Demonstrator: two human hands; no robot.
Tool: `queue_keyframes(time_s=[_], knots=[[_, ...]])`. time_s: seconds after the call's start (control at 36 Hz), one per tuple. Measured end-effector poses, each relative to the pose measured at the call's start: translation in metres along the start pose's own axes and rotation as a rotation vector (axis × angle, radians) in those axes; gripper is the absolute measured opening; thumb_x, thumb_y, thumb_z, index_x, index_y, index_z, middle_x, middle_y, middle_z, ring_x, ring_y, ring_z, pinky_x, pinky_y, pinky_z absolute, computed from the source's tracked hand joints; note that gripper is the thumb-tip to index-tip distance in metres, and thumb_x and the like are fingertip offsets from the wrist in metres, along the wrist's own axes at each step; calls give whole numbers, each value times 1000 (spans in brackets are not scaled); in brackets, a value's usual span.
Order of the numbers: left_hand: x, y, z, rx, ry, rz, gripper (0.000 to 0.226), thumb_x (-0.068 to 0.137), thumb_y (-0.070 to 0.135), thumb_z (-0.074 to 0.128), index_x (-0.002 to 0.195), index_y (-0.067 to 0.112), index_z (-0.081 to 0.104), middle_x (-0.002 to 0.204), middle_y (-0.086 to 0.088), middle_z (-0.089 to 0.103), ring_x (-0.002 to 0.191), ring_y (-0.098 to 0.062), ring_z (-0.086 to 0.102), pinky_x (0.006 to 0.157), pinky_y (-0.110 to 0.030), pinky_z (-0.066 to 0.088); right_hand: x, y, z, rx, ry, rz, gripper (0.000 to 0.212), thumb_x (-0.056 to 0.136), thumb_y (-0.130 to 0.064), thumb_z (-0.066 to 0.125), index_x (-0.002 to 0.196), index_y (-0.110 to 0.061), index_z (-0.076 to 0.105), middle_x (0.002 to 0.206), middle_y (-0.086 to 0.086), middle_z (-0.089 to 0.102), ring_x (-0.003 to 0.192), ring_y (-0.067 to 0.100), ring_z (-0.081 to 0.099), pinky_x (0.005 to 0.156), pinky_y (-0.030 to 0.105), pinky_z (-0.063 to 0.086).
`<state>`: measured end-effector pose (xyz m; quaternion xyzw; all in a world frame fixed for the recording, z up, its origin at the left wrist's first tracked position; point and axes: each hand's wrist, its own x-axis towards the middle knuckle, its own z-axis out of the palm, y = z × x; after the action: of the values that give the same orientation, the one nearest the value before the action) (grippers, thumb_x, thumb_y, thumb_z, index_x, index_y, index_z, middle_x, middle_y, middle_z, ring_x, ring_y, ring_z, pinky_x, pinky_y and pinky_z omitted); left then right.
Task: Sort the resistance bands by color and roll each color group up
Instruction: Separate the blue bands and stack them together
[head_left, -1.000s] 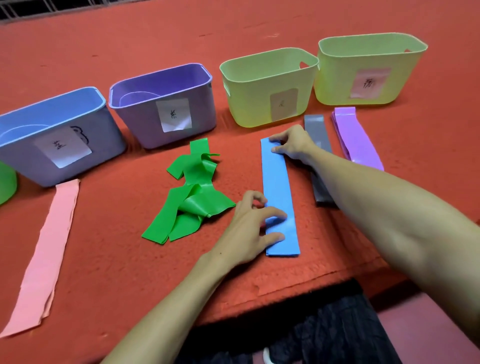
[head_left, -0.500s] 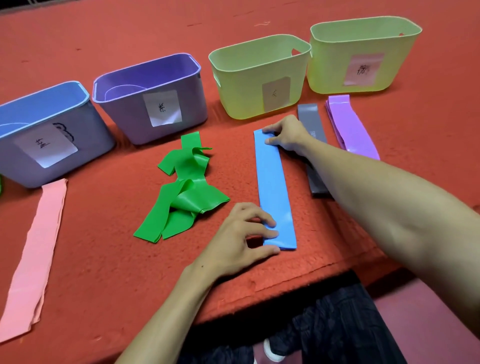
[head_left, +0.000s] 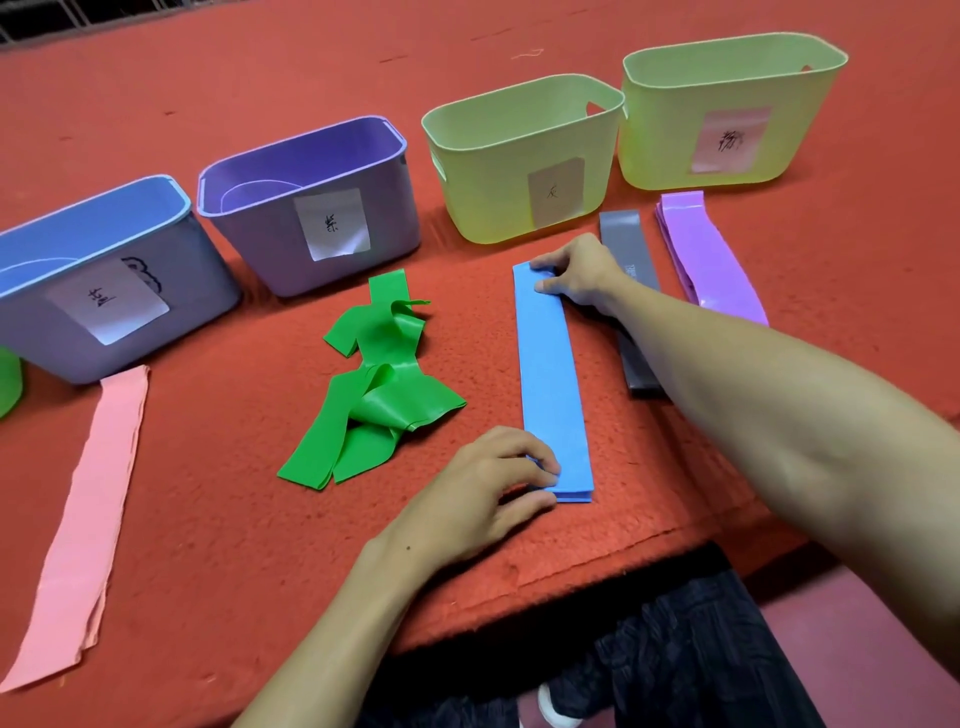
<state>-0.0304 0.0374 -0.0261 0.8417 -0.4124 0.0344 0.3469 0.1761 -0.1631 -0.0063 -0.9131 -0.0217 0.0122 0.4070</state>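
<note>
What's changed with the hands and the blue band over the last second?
The left hand slid along the blue band to its near end and now pinches that corner. The right hand still holds the far end. The green bands, pink band, grey band and purple band lie as before.
</note>
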Motion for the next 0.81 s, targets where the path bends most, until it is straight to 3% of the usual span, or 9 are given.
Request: queue_keyframes(time_s=[0.14, 0.39, 0.47, 0.58, 0.64, 0.72, 0.81], knots=[[-1, 2, 1, 78, 5, 44, 16, 92, 18, 59, 87, 6, 68, 100, -2, 65, 97, -16, 58, 90, -25, 45, 0, 1, 0, -5, 5, 4, 39, 81, -12, 75, 120, -11, 67, 121, 3, 67, 115, 13, 58, 101, 20, 40], [2, 12, 5, 185, 43, 81, 12, 88, 14, 57, 79, 8, 62, 93, -2, 65, 88, -21, 60, 81, -28, 48, 0, 0, -1, 13, 3, 12, 39, 81, -12, 75, 119, -12, 67, 121, 3, 67, 113, 13, 58, 97, 18, 39], [4, 12, 1, 164, -29, 33, 14, 87, 21, 59, 78, 11, 61, 92, 0, 65, 86, -20, 58, 81, -30, 46, 1, 0, -1, 11, 4, 7, 39, 81, -12, 75, 119, -12, 68, 120, 4, 67, 111, 12, 59, 94, 16, 39], [17, 17, -9, 125, -107, -113, 34, 89, 45, 55, 73, 17, 65, 87, 7, 67, 79, -13, 58, 75, -29, 44, 1, 0, -1, 15, 2, 11, 39, 81, -12, 75, 119, -12, 67, 121, 4, 67, 112, 12, 58, 94, 16, 39], [25, 17, -11, 98, -90, -197, 32, 90, 40, 57, 72, 14, 65, 92, 5, 67, 75, -9, 56, 72, -28, 44, 1, 0, -1, 15, 3, 15, 40, 81, -12, 75, 120, -12, 67, 122, 3, 66, 114, 13, 58, 95, 17, 39], [31, 15, -8, 43, -45, -328, 12, 84, 21, 72, 89, 13, 64, 114, 2, 53, 83, -10, 56, 79, -26, 47, 1, 1, 0, 10, 11, 9, 39, 81, -12, 75, 119, -12, 67, 122, 3, 66, 113, 13, 58, 94, 17, 39], [28, 13, -1, 78, -56, -467, 42, 82, 25, 74, 121, 22, 59, 133, 0, 35, 117, -16, 42, 104, -26, 34, 1, 1, 1, 3, 13, -1, 40, 81, -12, 75, 120, -11, 67, 122, 4, 66, 114, 13, 58, 96, 17, 40]])
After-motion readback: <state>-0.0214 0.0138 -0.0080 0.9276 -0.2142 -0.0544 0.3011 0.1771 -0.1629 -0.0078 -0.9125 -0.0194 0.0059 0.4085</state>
